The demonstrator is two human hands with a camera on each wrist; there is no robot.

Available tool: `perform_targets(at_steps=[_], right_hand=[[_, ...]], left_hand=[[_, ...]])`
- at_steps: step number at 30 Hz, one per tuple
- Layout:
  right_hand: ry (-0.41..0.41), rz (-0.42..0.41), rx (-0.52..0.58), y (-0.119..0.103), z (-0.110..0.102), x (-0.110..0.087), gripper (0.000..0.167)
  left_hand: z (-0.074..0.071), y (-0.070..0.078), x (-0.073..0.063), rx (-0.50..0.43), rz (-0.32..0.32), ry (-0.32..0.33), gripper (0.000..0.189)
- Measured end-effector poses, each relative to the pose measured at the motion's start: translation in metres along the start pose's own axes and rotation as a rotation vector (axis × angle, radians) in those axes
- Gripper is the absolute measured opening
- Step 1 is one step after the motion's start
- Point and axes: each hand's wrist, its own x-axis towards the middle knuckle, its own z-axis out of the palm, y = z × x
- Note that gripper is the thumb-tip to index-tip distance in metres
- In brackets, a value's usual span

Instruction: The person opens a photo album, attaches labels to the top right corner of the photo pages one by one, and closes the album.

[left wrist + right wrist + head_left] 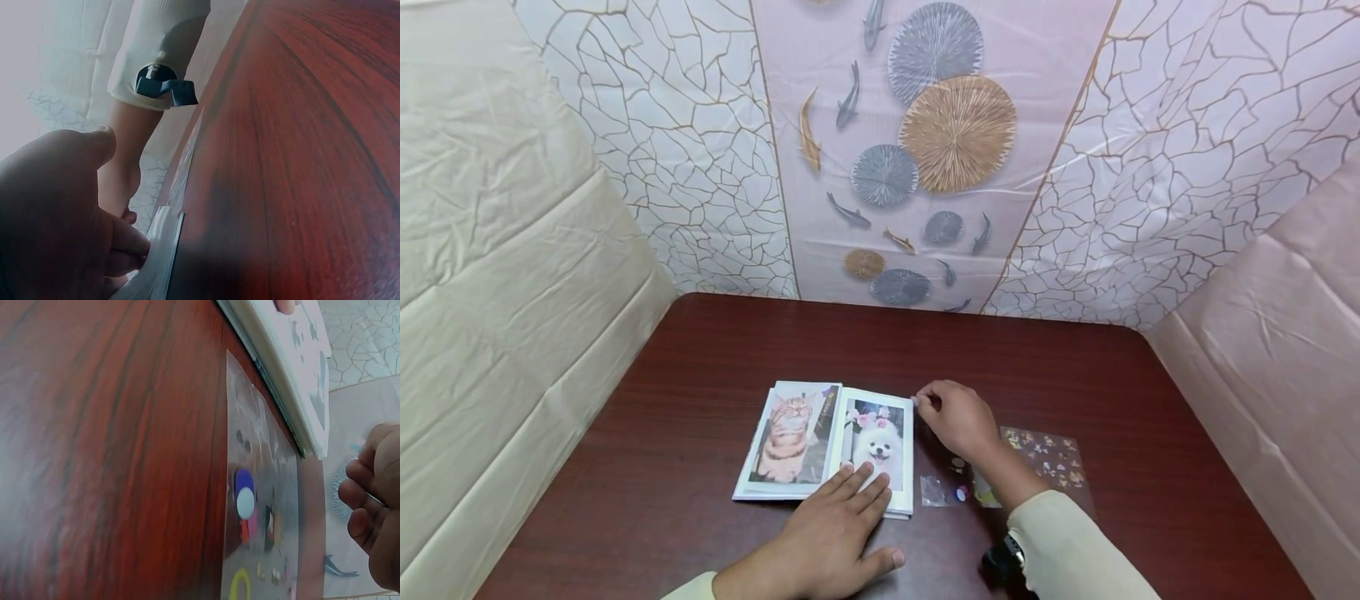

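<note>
An open photo album lies on the table, with a cat photo on its left page and a white dog photo on its right. My left hand rests flat on the lower part of the right page, fingers spread. At the album's upper right corner, my right hand has its fingers curled and its thumb and index finger together. A small pale sticker-like piece shows at those fingertips; its shape is too small to tell. Under the right forearm lies a clear sticker sheet.
A small clear plastic bag and a round blue-and-white piece lie right of the album. The dark red wooden table meets a patterned cloth backdrop at its far edge. Cloth hangs on both sides.
</note>
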Motion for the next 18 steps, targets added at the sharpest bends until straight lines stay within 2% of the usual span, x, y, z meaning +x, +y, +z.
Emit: perform_targets(at_steps=[11,18], right_hand=[[0.001,-0.054,-0.092,-0.005,0.016,0.009,0.016],[0.039,-0.118,-0.155,-0.010,0.020,0.009,0.015]], left_hand=[[0.001,0.000,0.000,-0.001,0.006,0.013,0.078],[0.001,0.000,0.000,-0.008,0.001,0.004,0.078]])
